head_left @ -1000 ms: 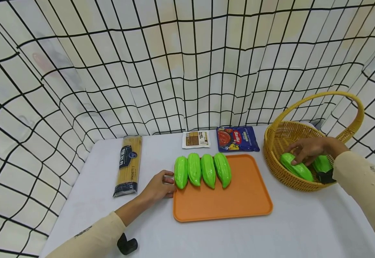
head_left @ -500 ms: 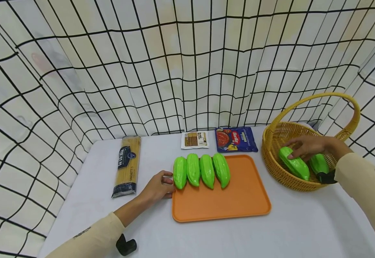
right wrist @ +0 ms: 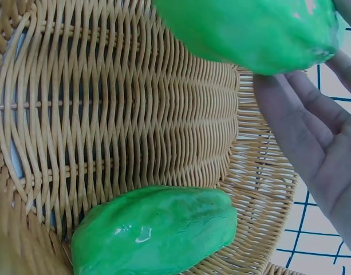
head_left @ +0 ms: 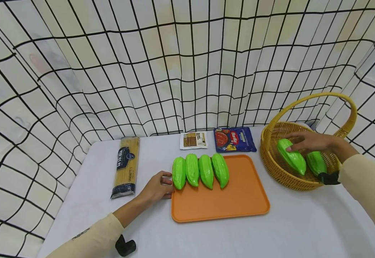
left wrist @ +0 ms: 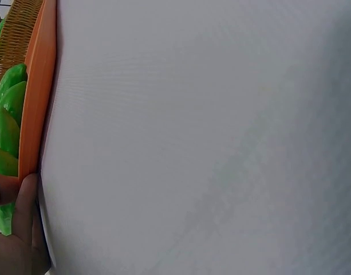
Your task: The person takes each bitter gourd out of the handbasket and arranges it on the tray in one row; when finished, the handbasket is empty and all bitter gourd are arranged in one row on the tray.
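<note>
My right hand (head_left: 311, 142) is over the wicker basket (head_left: 268, 157), holding one end of a long, glossy green vegetable (head_left: 291, 157) between thumb and fingers. In the right wrist view that vegetable (right wrist: 249, 34) is raised above the woven floor, tilted. A second green vegetable (head_left: 316, 163) lies in the basket. My left hand (head_left: 156, 186) pinches the left rim of the orange tray (head_left: 219, 206); the left wrist view has fingers on both sides of the rim (left wrist: 38, 114). Several similar green vegetables (head_left: 192, 170) lie side by side along the tray's back left.
Behind the tray lie a small white-and-brown packet (head_left: 194, 140) and a blue Barilla pouch (head_left: 235, 139). A spaghetti pack (head_left: 126, 167) lies to the left. The basket's tall handle (head_left: 323, 95) arches over its opening. Black grid netting (head_left: 187, 71) stands behind the white table (head_left: 207, 238).
My right hand has lifted the green vegetable from the basket floor, its near end swinging up and away from the basket's front. The left hand stays at the tray rim.
</note>
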A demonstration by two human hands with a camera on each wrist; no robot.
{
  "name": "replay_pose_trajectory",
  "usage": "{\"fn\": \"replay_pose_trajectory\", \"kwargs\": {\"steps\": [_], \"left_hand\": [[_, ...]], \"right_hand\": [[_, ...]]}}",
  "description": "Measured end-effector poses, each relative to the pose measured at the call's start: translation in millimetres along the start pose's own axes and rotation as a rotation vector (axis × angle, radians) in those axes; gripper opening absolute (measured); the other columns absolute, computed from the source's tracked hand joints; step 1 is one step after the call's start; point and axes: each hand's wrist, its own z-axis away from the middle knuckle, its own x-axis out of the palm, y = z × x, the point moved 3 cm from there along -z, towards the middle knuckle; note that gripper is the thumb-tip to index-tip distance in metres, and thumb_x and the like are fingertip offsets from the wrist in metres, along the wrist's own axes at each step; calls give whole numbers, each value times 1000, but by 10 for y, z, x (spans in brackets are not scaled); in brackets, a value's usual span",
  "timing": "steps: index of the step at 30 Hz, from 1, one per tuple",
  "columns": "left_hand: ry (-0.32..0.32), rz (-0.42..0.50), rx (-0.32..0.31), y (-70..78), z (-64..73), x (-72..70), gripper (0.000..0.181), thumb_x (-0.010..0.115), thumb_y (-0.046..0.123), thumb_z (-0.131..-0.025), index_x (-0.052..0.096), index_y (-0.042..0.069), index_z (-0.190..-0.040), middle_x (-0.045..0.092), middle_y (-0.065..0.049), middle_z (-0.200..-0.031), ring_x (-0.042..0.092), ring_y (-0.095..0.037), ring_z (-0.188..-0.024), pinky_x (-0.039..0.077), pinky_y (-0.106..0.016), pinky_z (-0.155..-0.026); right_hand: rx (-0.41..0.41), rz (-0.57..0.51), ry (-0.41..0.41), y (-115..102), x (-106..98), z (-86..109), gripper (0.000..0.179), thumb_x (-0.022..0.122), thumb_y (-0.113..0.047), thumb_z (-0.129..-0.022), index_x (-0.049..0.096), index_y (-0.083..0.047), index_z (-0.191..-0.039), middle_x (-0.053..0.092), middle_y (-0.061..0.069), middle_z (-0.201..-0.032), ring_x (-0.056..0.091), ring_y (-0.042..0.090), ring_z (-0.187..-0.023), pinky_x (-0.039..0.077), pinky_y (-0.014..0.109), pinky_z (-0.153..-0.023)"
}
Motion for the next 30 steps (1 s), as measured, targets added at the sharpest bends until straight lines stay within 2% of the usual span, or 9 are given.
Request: {"fn": "replay_pose_trajectory", "kwargs": {"steps": [4, 10, 13, 21, 30], "left_hand": [[-1, -1, -2, 6, 4, 8, 56, 69, 1, -86, 50, 2, -138, 58, -16, -116, 67, -21, -91, 65, -32, -75], [0, -10, -5, 9, 7, 4, 55, 69, 1, -87, 50, 3, -139, 58, -16, -116, 66, -21, -91, 64, -31, -75], [1, -12, -6, 8, 7, 4, 56, 69, 2, -87, 50, 3, -139, 58, -16, -116, 66, -20, -91, 64, -31, -75], [1, -16, -3, 3, 7, -3, 56, 69, 2, -86, 49, 3, -139, 58, -16, -116, 66, -20, -91, 64, -31, -75], [-6, -8, 3, 7, -2, -3, 56, 68, 1, -87, 49, 2, -140, 57, -16, -114, 66, -21, -90, 64, -31, -75]], "right_hand": [[-17, 3, 43, -25, 0, 57, 73, 63, -32, -98, 28, -4, -156, 22, 39, -156, 41, 51, -136, 56, 51, -99], [-29, 50, 84, -60, 4, 134, 71, 61, -34, -99, 28, -7, -156, 23, 37, -156, 56, 43, -124, 56, 52, -98], [-19, 38, 102, -82, 19, 155, 71, 60, -36, -100, 27, -8, -156, 23, 37, -156, 58, 40, -121, 56, 52, -98], [-69, -14, 165, -208, 137, 199, 68, 62, -33, -99, 31, -8, -154, 27, 36, -154, 50, 48, -130, 59, 50, -94], [-141, 20, 216, -373, 302, 221, 66, 63, -34, -98, 37, -9, -154, 39, 31, -151, 53, 46, -126, 62, 46, -88]]}}
